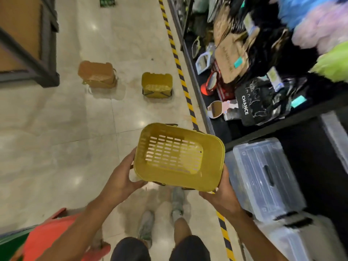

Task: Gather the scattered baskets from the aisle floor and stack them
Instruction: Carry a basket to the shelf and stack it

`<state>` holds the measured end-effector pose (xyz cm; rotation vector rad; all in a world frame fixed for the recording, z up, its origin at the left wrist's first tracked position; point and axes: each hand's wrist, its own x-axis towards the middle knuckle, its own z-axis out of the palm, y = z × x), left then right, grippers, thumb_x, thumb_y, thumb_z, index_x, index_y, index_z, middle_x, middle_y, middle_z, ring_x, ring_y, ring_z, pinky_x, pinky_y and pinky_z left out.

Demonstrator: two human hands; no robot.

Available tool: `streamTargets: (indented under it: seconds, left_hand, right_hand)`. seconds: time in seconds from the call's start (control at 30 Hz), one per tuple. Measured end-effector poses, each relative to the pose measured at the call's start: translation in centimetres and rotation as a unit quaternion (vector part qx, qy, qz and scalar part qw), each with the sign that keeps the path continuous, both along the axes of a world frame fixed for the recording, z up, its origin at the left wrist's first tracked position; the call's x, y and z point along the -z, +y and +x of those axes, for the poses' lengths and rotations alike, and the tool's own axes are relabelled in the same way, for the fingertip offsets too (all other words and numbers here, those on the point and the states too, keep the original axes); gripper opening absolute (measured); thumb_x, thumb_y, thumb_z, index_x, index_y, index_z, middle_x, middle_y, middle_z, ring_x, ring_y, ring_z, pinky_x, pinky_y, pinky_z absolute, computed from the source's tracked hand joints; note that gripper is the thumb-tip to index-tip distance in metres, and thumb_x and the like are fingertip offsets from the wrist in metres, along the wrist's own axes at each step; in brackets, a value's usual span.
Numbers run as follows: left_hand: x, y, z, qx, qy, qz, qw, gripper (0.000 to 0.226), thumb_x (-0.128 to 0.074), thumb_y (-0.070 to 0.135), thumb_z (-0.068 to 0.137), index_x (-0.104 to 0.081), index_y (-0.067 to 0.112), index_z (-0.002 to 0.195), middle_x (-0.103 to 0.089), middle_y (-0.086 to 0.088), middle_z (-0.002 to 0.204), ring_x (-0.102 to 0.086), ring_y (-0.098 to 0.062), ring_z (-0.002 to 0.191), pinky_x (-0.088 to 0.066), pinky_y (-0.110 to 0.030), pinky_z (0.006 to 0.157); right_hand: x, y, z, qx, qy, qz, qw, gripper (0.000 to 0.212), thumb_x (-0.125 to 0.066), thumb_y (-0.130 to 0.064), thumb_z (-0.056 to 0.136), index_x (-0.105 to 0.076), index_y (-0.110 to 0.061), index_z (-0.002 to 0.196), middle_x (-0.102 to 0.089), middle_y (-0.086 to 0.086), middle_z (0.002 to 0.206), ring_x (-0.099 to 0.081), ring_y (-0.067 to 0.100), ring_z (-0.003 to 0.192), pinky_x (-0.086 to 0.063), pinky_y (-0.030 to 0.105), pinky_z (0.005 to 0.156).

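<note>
Both hands, left (120, 178) and right (220, 196), grip an apparently empty yellow basket (178, 157).

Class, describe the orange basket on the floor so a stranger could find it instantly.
Start at the dark shelf frame on the aisle's left. Just right of its foot, the orange basket sits on the pale floor tiles. Its neighbour, the yellow basket, sits nearer the striped tape.

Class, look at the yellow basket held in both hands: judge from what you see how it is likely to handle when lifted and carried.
The yellow basket probably feels light: it is empty, with slotted base. It looks stiff, since it keeps its shape with the left hand and right hand gripping only its near corners. Its smooth plastic may be a little slippery.
</note>
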<state>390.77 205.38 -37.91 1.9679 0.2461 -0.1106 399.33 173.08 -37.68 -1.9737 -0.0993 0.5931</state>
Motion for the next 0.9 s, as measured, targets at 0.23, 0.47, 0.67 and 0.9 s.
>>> streamTargets:
  seconds: [0.23, 0.47, 0.67, 0.9]
  left_hand:
    - [-7.3, 0.5, -5.6, 0.069, -0.007, -0.006, 0.998, 0.108, -0.087, 0.042, 0.067, -0.020, 0.065, 0.149, -0.037, 0.042, 0.148, -0.040, 0.014, 0.136, -0.038, -0.015, 0.107]
    - [-11.8, -2.8, -7.9, 0.175, -0.010, -0.033, 0.984, 0.115, -0.090, 0.028, 0.071, -0.018, 0.041, 0.160, -0.038, 0.027, 0.156, -0.041, 0.003, 0.142, -0.037, -0.033, 0.115]
    - [-14.1, -8.9, -9.4, 0.243, -0.023, -0.019, 0.970, 0.116, -0.093, 0.035, 0.066, -0.023, 0.043, 0.159, -0.042, 0.024, 0.154, -0.045, -0.003, 0.140, -0.044, -0.040, 0.114]
    - [-17.0, -20.1, -14.4, 0.363, -0.059, -0.009, 0.930, 0.111, -0.093, 0.041, 0.060, -0.024, 0.069, 0.143, -0.040, 0.044, 0.144, -0.044, 0.016, 0.131, -0.042, -0.009, 0.103]
  right_hand:
    - [-7.8, -1.5, -10.4, 0.063, -0.004, 0.017, 0.998, 0.112, -0.092, -0.015, 0.072, -0.021, -0.045, 0.153, -0.056, -0.032, 0.131, -0.059, -0.003, 0.120, -0.058, 0.019, 0.087]
    - [-12.5, -4.8, -19.1, 0.149, -0.044, 0.038, 0.987, 0.115, -0.093, -0.013, 0.071, -0.019, -0.040, 0.154, -0.056, -0.031, 0.132, -0.058, -0.002, 0.122, -0.051, 0.013, 0.091]
    - [-15.4, -10.1, -27.2, 0.223, -0.080, 0.049, 0.970, 0.120, -0.094, -0.021, 0.069, -0.015, -0.036, 0.157, -0.052, -0.021, 0.142, -0.054, 0.004, 0.129, -0.050, 0.018, 0.097]
    - [-17.2, -18.8, -41.0, 0.338, -0.116, 0.048, 0.933, 0.123, -0.097, -0.036, 0.066, -0.015, -0.041, 0.158, -0.047, -0.022, 0.149, -0.050, 0.001, 0.134, -0.050, 0.018, 0.100]
